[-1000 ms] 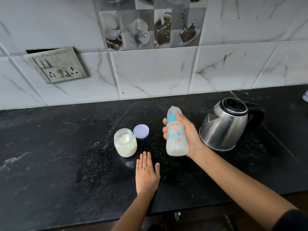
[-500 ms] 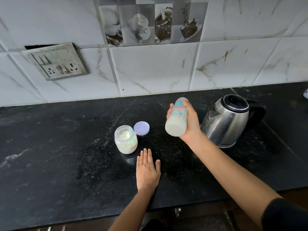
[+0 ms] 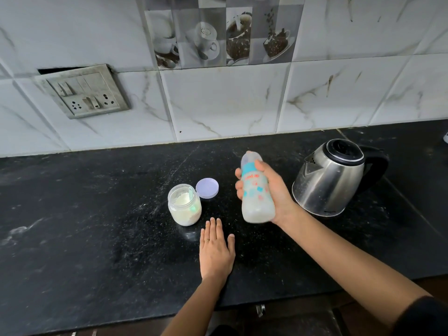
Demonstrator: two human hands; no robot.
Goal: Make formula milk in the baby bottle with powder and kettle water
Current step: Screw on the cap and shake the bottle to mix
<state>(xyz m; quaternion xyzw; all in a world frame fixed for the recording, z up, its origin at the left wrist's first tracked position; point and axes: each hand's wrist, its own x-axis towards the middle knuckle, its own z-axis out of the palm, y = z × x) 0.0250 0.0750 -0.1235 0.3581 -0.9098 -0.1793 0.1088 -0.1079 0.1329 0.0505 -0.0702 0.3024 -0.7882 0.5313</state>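
My right hand [image 3: 274, 192] grips a capped baby bottle [image 3: 256, 200] filled with milky white liquid, holding it upright above the black counter [image 3: 84, 226]. The bottle has a teal collar and coloured prints. My left hand [image 3: 215, 251] lies flat on the counter, palm down, holding nothing, just in front of an uncapped powder jar [image 3: 184, 207] with a scoop inside. The jar's lilac lid [image 3: 207, 188] lies flat behind the jar. A steel kettle [image 3: 332, 180] with a black lid and handle stands to the right of the bottle.
A tiled wall [image 3: 223, 103] rises behind the counter, with a switch and socket plate [image 3: 82, 90] at the left. The counter's front edge runs below my forearms. A small white object [image 3: 445, 137] shows at the far right edge.
The bottle was upright, then tipped with its base toward me, and is upright again, lower. My left hand has stayed flat on the counter.
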